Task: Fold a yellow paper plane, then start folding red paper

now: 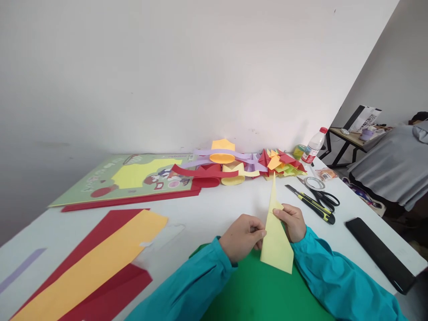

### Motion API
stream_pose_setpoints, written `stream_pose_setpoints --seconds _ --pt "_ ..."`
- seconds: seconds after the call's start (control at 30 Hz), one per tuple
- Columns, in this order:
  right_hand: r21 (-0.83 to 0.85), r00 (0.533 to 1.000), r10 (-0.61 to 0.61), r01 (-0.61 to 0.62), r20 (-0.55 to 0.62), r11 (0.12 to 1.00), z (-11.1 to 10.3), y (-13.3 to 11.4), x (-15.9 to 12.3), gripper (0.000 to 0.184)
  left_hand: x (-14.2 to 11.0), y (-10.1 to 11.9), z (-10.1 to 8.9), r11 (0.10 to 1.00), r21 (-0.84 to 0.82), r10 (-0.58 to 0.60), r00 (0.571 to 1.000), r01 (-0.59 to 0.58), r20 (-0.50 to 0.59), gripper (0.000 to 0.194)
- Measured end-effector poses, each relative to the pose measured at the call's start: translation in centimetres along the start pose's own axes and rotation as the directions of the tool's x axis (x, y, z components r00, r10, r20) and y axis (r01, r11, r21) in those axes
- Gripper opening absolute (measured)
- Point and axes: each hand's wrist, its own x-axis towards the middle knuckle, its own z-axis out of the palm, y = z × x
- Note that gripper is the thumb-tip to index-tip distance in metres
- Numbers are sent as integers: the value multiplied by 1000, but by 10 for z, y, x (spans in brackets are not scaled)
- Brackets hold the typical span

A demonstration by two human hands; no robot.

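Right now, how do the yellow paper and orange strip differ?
Pose: yellow paper is gripped by the right hand, left hand at its edge; orange strip lies over red paper.
Shape: yellow paper is folded, tapering to a point; orange strip is long, broad.
Shared: both paper.

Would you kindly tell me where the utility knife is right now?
In the head view, the utility knife lies on the white table, right of the right hand and alongside the black scissors.
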Motion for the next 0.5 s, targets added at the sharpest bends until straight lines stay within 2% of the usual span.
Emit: stream_pose_setpoints --seconds 0.23,0.5 --pt "61 999 25 -23 -22 998 -7 0 7 27 1 0 3 999 24 -41 999 41 14 11" --pt "130 999 36 -33 -24 991 -2 -2 8 30 -1 -2 -1 999 16 -29 999 28 38 6"
